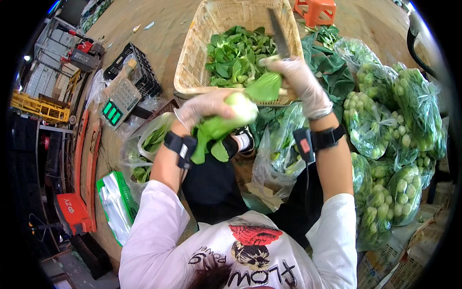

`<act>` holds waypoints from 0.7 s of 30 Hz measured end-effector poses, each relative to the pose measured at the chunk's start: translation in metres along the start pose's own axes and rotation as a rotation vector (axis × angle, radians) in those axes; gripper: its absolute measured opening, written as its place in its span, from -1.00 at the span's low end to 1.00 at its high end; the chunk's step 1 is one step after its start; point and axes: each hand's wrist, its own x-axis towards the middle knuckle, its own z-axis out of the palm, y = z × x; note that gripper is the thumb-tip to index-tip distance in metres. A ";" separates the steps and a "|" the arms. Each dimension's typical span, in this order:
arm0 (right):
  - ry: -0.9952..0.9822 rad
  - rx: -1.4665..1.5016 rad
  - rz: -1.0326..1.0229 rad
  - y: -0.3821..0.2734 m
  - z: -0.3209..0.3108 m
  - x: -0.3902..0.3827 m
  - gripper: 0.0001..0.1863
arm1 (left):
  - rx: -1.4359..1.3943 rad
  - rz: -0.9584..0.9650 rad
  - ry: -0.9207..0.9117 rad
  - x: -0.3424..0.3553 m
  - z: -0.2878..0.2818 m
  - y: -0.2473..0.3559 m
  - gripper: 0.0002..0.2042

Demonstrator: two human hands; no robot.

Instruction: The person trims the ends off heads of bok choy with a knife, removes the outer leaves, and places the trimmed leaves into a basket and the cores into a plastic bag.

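Observation:
My left hand [209, 108], in a translucent glove, grips a pale-stemmed bok choy [240, 109] with green leaves hanging below it. My right hand [301, 82], also gloved, is closed around a knife [278, 33], its dark blade pointing up. A detached-looking leaf [264, 87] is at the fingers of that hand; whether it is held or falling I cannot tell. Just beyond both hands sits a cream plastic basket [190, 45] holding loose leaves [228, 53]. A clear bag of greens [281, 147] lies between my legs.
Bagged bok choy [363, 118] is piled at right. An orange stool [315, 12] stands behind. At left are a scale [124, 98], a black crate [144, 74], an open bag of greens [144, 156], plastic bags in green packaging [115, 207] and a red pallet jack [72, 212].

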 end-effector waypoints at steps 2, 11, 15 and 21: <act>0.135 -0.190 0.002 -0.004 -0.025 0.007 -0.50 | -0.049 0.090 0.021 0.009 0.003 -0.004 -0.27; 0.342 -1.164 -0.179 0.009 0.014 -0.003 -0.63 | -0.300 0.234 0.223 0.010 -0.013 -0.006 -0.29; 0.180 -1.151 -0.374 -0.003 0.042 -0.031 -0.83 | -0.291 0.180 0.271 0.015 -0.010 -0.010 -0.37; 0.207 -1.245 -0.580 0.000 0.047 -0.036 -0.85 | -0.207 0.227 0.303 0.017 0.004 -0.005 -0.46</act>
